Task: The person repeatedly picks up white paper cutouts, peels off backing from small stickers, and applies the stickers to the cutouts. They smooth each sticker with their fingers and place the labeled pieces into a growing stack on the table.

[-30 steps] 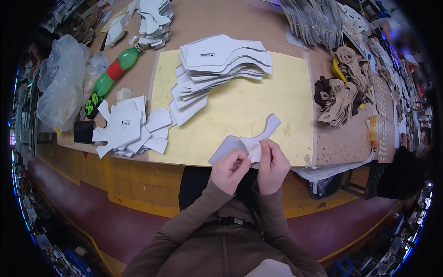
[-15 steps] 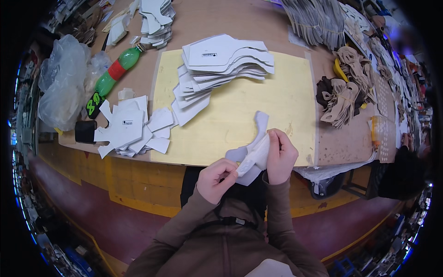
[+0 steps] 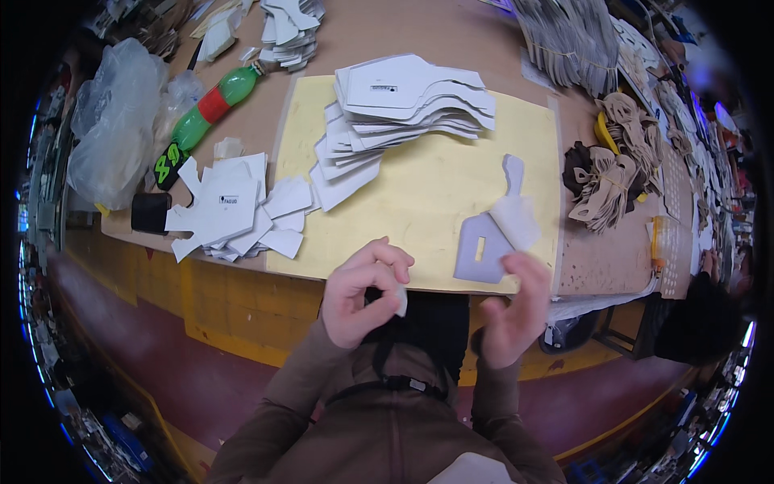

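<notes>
Closest to the camera, brown sleeves [image 3: 387, 427] are seen coming up from the lower edge, and both hands are held just short of the table's near edge. The left hand [image 3: 363, 294] is curled, its thumb and forefinger pinched together on a small white scrap [image 3: 400, 302] that is kept over the dark gap below the table edge. The right hand [image 3: 512, 310] is held with the fingers loosely spread and slightly blurred; nothing is seen clamped in it, though its fingertips [image 3: 528, 270] lie just below a pale grey cut piece [image 3: 492, 234]. That piece is laid on the yellow mat [image 3: 419, 185], at the mat's near right corner, with a small rectangular slot cut in its wider end and a whiter patch lying on its upper part. Its long axis is set from the near wide end up and away to a narrow tab, tilted slightly rightward. It is placed up and a little left of the right hand's fingers, and the right hand is clearly the nearer one; the left hand is set well to its left. Farther out, a fanned stack of white cut pieces [image 3: 403, 105] is spread over the mat's far left part, a smaller heap of white shapes [image 3: 234, 210] is piled left of the mat, and a green and red bottle [image 3: 205, 113] is laid beyond it. At the far right, tan bundles [image 3: 613, 169] are heaped on the wooden table [image 3: 387, 40].
</notes>
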The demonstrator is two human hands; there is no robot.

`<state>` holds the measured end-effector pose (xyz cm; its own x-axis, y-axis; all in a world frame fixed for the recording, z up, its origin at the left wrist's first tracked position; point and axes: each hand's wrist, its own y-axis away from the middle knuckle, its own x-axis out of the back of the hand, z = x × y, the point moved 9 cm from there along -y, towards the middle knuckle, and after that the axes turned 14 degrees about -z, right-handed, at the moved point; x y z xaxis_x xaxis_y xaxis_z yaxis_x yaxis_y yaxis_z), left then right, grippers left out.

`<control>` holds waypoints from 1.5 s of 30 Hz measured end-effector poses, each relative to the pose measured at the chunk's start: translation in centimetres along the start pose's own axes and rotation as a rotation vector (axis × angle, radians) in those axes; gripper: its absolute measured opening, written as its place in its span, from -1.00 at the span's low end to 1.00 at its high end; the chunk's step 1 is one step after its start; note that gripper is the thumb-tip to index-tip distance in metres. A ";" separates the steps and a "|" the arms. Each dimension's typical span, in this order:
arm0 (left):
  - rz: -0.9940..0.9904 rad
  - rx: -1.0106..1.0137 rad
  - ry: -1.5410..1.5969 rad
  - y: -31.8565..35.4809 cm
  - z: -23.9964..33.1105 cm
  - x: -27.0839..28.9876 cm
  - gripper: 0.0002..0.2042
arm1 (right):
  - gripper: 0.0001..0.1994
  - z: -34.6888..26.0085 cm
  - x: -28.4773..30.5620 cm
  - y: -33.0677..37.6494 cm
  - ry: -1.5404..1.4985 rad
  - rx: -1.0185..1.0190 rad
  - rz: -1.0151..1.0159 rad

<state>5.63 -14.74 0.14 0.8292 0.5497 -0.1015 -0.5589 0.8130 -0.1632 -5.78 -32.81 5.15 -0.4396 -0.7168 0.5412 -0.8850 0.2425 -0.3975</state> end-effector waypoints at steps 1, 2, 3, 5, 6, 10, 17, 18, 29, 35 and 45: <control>-0.046 0.005 -0.038 -0.7 0.0 -0.7 -0.90 | -0.53 -1.0 -1.2 0.1 -0.042 0.004 -0.086; -0.064 0.023 -0.043 -1.3 -0.2 -1.2 -0.92 | -0.50 -1.6 -2.5 0.3 -0.101 -0.006 -0.181; -0.076 0.048 -0.056 -1.6 -0.4 -1.7 -0.93 | -0.52 -0.9 -3.0 0.5 -0.167 -0.086 -0.155; -0.100 0.111 -0.073 -2.2 -1.1 -2.3 -0.91 | -0.55 1.6 -5.1 1.0 -0.328 -0.297 -0.172; -0.112 0.149 -0.078 -2.3 -1.6 -2.4 -0.89 | -0.59 2.7 -5.2 1.3 -0.404 -0.350 -0.116; -0.127 0.291 -0.223 -2.5 -3.6 -1.6 -0.78 | -0.74 5.8 -6.2 1.5 -0.418 -0.432 -0.082; 0.081 0.100 -0.854 -2.0 -2.4 -1.4 -0.75 | -0.69 7.1 -7.4 0.2 -0.197 -0.443 -0.225; 0.078 0.108 -0.872 -1.7 -2.6 -1.7 -0.75 | -0.68 7.0 -7.4 0.0 -0.174 -0.428 -0.231; -0.086 0.274 -1.278 0.6 -5.3 -3.4 -0.56 | -0.53 5.0 -8.2 1.8 0.674 -0.152 -0.519; -0.090 0.351 -1.300 1.2 -5.4 -3.3 -0.55 | -0.53 5.6 -8.2 2.1 0.658 -0.125 -0.519; -0.080 0.307 -1.273 1.2 -5.6 -2.9 -0.59 | -0.46 5.4 -5.2 2.3 0.342 -0.096 -0.332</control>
<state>2.55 -16.45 -5.27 0.3672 0.1560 0.9170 -0.6279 0.7689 0.1206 -4.66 -32.05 -2.60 -0.1425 -0.5140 0.8459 -0.9890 0.1084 -0.1007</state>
